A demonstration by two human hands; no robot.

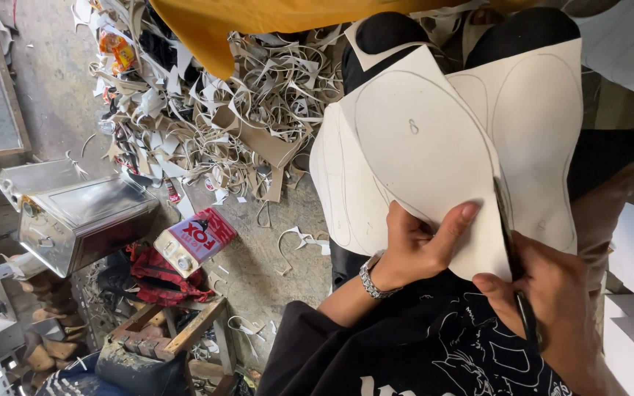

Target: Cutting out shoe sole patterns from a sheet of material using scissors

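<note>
Partly hidden scissors [516, 279] seemingly cut cardboard sheet [427, 147].

A bare concrete floor [60, 95] carries everything here. Toward its upper edge lies a wide heap of curled, pale offcut strips [236, 110], with a few loose strips [299, 240] scattered just below it. At the left edge sits a shiny metal box [82, 220]. Beside that box a red and white tin [196, 238] lies on its side, touching a red cloth bag [159, 279]. A worn wooden stool [177, 334] stands near the lower edge.
</note>
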